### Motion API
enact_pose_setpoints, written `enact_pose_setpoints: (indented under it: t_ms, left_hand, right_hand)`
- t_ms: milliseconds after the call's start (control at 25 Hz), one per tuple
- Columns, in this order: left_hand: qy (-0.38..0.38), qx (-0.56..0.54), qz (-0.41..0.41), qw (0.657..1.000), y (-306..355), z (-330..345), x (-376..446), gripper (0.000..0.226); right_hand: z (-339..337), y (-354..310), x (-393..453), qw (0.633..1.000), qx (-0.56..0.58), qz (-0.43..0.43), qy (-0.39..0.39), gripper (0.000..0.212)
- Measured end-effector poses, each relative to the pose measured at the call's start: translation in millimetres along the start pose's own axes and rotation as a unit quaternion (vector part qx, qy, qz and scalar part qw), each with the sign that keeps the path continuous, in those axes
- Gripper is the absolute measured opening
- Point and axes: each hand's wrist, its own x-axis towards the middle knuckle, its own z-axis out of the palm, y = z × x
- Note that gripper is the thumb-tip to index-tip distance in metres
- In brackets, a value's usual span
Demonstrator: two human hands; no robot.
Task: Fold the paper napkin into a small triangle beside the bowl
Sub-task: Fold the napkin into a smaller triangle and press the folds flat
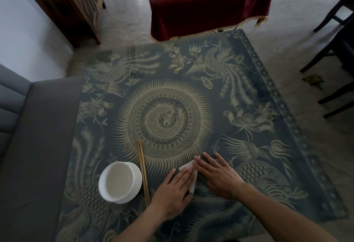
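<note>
A white paper napkin (193, 179) lies folded on the patterned table, mostly hidden under my two hands. My left hand (173, 193) lies flat over its left part, fingers together and pressing down. My right hand (218, 175) lies flat across its right part with fingers spread, pointing up-left. Only a narrow white strip and two corners of the napkin show between the hands. A white bowl (119, 181) stands to the left, with a pair of wooden chopsticks (143, 170) lying between the bowl and the napkin.
The table (249, 107) has a dark blue top with gold bird and spiral patterns. A grey sofa (28, 145) borders its left edge. Beyond stand a maroon-covered table (206, 4), a wooden cabinet (72, 5) and dark chairs (337, 36) at the right.
</note>
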Motion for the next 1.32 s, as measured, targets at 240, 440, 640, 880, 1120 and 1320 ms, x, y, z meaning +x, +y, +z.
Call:
enact_pose_setpoints:
  t_ms: [240, 440, 640, 880, 1120, 1320]
  left_hand:
    - [-0.003, 0.011, 0.004, 1.000, 6.3, 7.2, -10.2, 0.071]
    - [-0.025, 0.014, 0.033, 0.999, 11.1, 20.1, -36.3, 0.071]
    - [-0.026, 0.020, 0.031, 0.999, 11.1, 22.8, -45.2, 0.075]
    - [-0.001, -0.016, -0.091, 0.996, 4.6, 3.2, -20.0, 0.070]
    - [-0.040, 0.011, -0.074, 0.996, 1.5, 5.3, -13.7, 0.073]
    - [-0.050, 0.008, -0.055, 0.997, -8.0, 4.0, -16.3, 0.071]
  right_hand:
    - [2.9, -1.6, 0.8, 1.000, 0.005, -0.004, -0.005, 0.067]
    - [4.8, -1.2, 1.7, 1.000, 0.014, -0.002, 0.003, 0.072]
    - [6.5, -3.5, 1.1, 0.999, 0.030, 0.005, 0.012, 0.078]
    - [3.0, -38.6, 5.6, 0.994, 0.064, 0.064, 0.052, 0.083]
    - [14.6, -49.8, 13.5, 0.991, 0.080, 0.101, 0.027, 0.089]
    - [16.5, -43.6, 11.6, 0.991, 0.074, 0.109, 0.017, 0.096]
